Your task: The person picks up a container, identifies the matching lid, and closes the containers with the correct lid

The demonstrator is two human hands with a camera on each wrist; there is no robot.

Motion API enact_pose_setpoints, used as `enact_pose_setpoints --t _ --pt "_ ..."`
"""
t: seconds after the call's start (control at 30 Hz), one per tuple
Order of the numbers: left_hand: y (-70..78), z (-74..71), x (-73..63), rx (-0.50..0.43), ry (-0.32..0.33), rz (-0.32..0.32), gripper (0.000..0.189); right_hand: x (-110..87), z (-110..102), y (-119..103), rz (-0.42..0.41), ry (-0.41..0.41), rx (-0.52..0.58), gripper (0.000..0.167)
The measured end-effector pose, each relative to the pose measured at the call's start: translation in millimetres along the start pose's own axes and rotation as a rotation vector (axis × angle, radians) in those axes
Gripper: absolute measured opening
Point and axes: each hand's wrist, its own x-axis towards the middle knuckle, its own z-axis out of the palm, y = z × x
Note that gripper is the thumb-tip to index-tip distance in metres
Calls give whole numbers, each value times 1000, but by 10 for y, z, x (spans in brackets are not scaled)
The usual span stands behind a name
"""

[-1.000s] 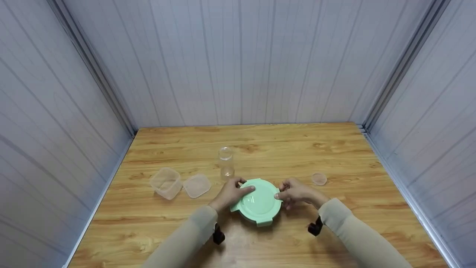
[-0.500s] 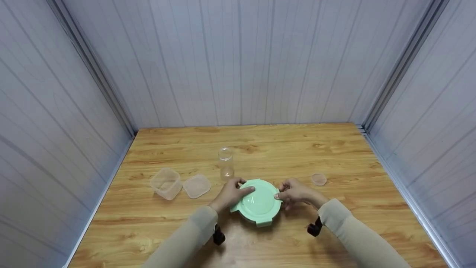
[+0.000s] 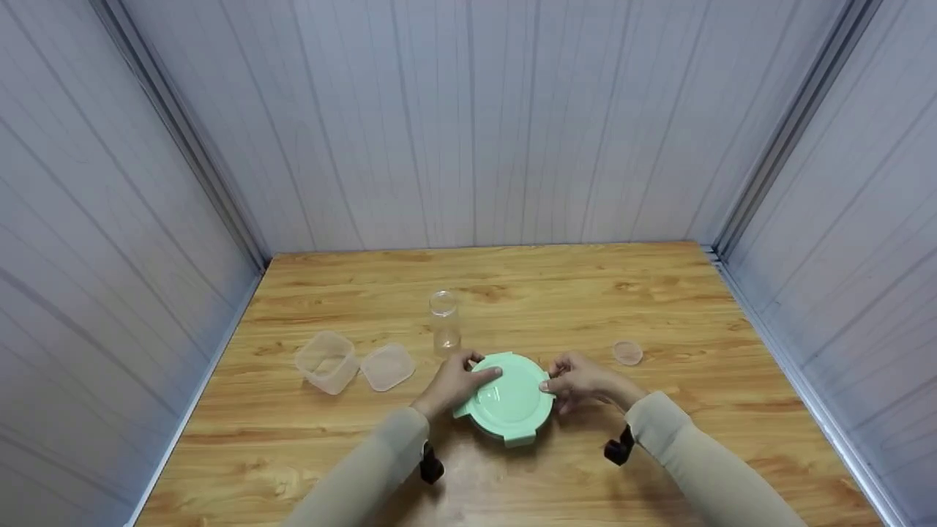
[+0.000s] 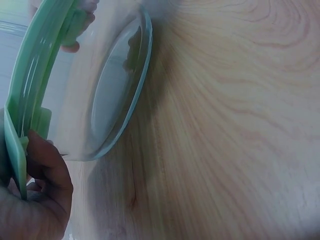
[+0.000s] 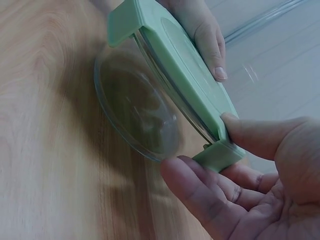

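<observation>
Mint-green snap lid [image 3: 509,395] sits between the two hands in the head view, low and in the middle of the wooden table [image 3: 256,454]; the left hand [image 3: 455,382] lays its thumb on top, with its fingers bent by the left edge; the right hand [image 3: 585,377] pinches the right edge; the front clip [image 3: 520,441] is in neither hand; a tall clear jar [image 3: 446,333] stands just past the left hand; a clear plastic tub [image 3: 329,369] and a square clear lid [image 3: 388,366] lie off to the left; a small clear disc [image 3: 627,352] lies past the right hand.

Seen from the left wrist, the snap lid is on top of a round glass bowl [image 4: 120,125], which looks to rest on the table; the left hand's fingers curl round the left clip [image 4: 15,155], which sticks out.

Seen from the right wrist, the right thumb touches the lid's rim, and the half-bent fingers sit under the right clip [image 5: 220,156], so the pinch looks light; the step in hand seems to be working this clip, though I cannot tell if it is being done up or undone; the next move seems to call for a steady left hand and a firm right thumb.
</observation>
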Motion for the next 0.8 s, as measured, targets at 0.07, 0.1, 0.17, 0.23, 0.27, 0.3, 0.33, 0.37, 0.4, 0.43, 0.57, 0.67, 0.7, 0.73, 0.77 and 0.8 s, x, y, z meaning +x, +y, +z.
enact_pose_setpoints --t 0.07,0.1,0.17,0.23,0.27,0.3,0.33,0.37,0.4,0.43,0.57,0.67,0.7,0.73,0.77,0.8 --pt "7 1 -7 2 0 9 47 2 8 10 -11 -10 20 23" --pt "9 2 -8 2 -1 10 46 5 10 15 -17 -15 28 23" --pt "7 7 -9 4 4 10 45 9 15 23 -22 -12 38 23" --pt "2 12 -6 0 5 12 45 14 20 30 -23 -11 44 24" --pt "0 15 -6 -2 6 11 44 16 21 33 -20 -9 47 24" --pt "-1 17 -6 -7 8 10 44 18 23 36 -17 -6 47 24" --pt "-1 14 -9 -11 9 8 43 18 26 28 -13 -4 48 24" --pt "-2 10 -11 -14 9 6 43 16 29 22 -10 -3 46 23" --pt "0 6 -14 -19 8 5 43 18 33 13 0 0 46 23" --pt "-1 7 -15 -24 8 -1 42 14 36 7 8 4 47 23" --pt "-4 7 -5 -31 2 -18 41 3 44 -24 42 25 38 22" --pt "-7 5 3 -36 -1 -28 41 2 44 -38 61 43 27 22" --pt "-8 4 3 -37 -1 -26 41 1 43 -38 65 48 23 22" --pt "-9 5 3 -37 -1 -27 42 1 44 -37 68 52 19 22" --pt "-9 7 2 -39 1 -27 42 3 45 -38 72 54 15 23" --pt "-9 8 -1 -40 2 -25 43 5 45 -37 78 55 12 23"
